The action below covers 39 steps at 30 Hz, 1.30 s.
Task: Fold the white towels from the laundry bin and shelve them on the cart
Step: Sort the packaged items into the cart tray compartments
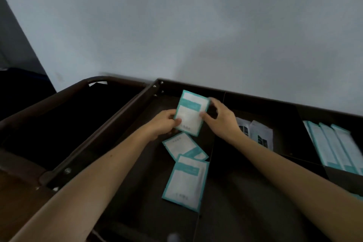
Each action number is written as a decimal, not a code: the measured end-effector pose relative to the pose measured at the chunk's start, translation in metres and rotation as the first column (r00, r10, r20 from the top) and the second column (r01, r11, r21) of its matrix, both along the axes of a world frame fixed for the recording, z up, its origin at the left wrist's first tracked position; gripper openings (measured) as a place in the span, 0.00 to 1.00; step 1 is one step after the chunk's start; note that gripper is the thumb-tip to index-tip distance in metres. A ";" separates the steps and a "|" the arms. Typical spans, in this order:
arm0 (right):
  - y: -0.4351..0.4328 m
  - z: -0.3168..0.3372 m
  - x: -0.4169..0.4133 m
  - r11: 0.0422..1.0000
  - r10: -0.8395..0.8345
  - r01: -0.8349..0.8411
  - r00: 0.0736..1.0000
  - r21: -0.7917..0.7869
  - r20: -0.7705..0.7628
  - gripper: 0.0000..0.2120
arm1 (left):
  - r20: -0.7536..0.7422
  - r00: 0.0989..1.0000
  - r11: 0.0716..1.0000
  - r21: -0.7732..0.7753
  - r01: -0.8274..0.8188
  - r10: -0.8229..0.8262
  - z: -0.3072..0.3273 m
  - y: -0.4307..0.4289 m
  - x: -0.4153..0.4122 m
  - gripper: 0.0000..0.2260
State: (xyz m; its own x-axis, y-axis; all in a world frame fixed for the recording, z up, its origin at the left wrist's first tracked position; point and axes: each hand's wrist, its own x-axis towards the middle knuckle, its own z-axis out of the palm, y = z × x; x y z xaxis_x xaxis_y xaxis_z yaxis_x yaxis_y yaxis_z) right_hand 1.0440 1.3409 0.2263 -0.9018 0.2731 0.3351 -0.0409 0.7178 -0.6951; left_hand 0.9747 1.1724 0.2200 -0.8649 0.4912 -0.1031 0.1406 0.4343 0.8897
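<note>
Directly under the hands two flat packets lie on the dark floor of a tray compartment: the far packet (181, 146) just below the left hand (164, 124), and the near packet (185, 181) closer to the person, its top corner over the edge of the far one. Both are white with teal borders. A thin divider (211, 155) runs just to the right of them, under the right hand (220, 118). Beyond this divider, right of the right wrist, grey pouches (257, 133) lean together, and further right a row of long teal boxes (334, 143) fills another compartment. A pale wall (196, 25) stands behind everything.

Both hands grasp one held packet (191, 113) of the same kind, lifted and tilted above the compartment. The left hand grips its lower left edge with curled fingers and the thumb on the front. The right hand pinches its right edge, the fingers bent over the upper corner.

The cart (255, 96) is below and around both hands; its tray holds all these things. The laundry bin (29, 108) hangs to the left of the left arm, apart from the hands, and its inside is too dark to tell what lies there.
</note>
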 end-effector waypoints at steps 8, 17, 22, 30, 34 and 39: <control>-0.022 0.029 0.006 0.921 0.345 -0.382 0.893 0.079 0.290 0.13 | -0.382 0.924 0.975 -0.214 -0.060 -0.028 0.005 -0.033 0.022 0.04; -0.038 0.007 0.002 0.924 0.135 -0.057 0.974 -0.377 0.182 0.08 | 0.497 0.844 0.911 0.219 -0.349 0.204 0.007 -0.026 0.046 0.18; -0.047 0.005 -0.001 0.962 0.178 -0.101 0.937 -0.253 0.301 0.08 | 0.412 0.870 0.860 0.302 -0.411 0.271 -0.001 -0.036 0.042 0.09; -0.075 -0.013 0.005 0.850 0.034 -0.387 0.717 0.358 0.696 0.48 | 0.292 0.860 0.858 0.184 -0.480 0.419 -0.008 -0.060 0.031 0.12; -0.071 -0.011 0.001 0.953 0.102 -0.253 0.783 0.165 0.613 0.47 | 0.309 0.846 0.826 0.237 -0.511 0.435 -0.005 -0.059 0.030 0.13; -0.067 -0.005 -0.001 0.985 -0.025 0.052 0.986 -0.165 0.164 0.25 | 0.250 0.839 0.805 0.247 -0.539 0.484 -0.008 -0.059 0.030 0.13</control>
